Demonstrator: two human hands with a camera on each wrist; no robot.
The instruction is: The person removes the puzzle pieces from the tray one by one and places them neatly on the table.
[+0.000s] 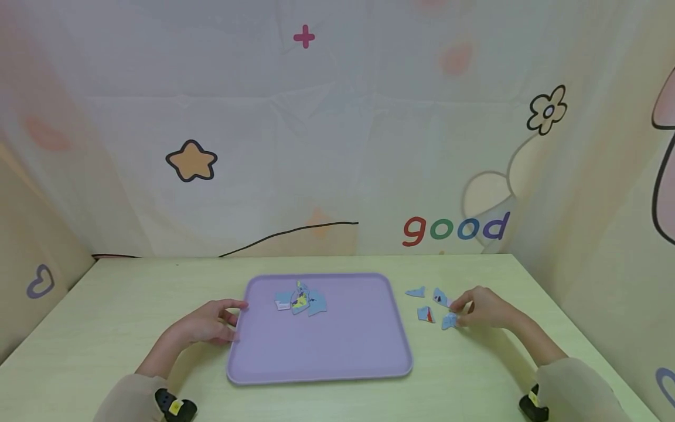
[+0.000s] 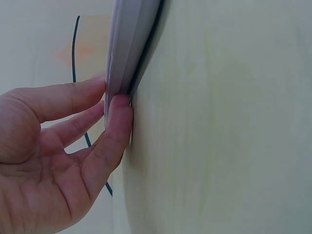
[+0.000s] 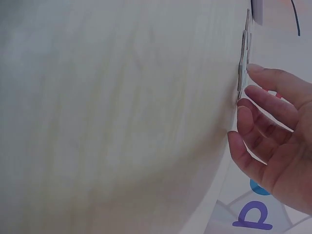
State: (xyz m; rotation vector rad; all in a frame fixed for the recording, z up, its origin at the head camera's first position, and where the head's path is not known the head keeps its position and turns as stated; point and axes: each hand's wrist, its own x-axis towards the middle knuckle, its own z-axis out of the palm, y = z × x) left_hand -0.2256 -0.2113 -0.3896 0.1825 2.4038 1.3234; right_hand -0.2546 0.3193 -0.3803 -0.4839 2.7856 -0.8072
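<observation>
My left hand point(image 1: 213, 322) holds the left rim of a lilac tray point(image 1: 327, 357); in the left wrist view its fingertips point(image 2: 120, 105) lie against the tray's side, close over the table. On the tray, toward the back left, a few blue jigsaw puzzle pieces point(image 1: 316, 302) sit together, the middle part yellow. Right of the tray, my right hand point(image 1: 487, 308) reaches low over loose puzzle pieces, its fingers loosely bent. Its fingertips meet the edges of a blue piece with a dark figure point(image 1: 439, 296) and a plain-looking blue piece point(image 1: 449, 320). The right wrist view shows the pieces edge-on.
Two more loose pieces lie between the tray and my right hand: a narrow blue one point(image 1: 415, 291) and one with a red shape point(image 1: 426, 315). The pale wooden table point(image 1: 316, 401) ends at a printed cloth backdrop point(image 1: 337, 176), with cloth on both sides.
</observation>
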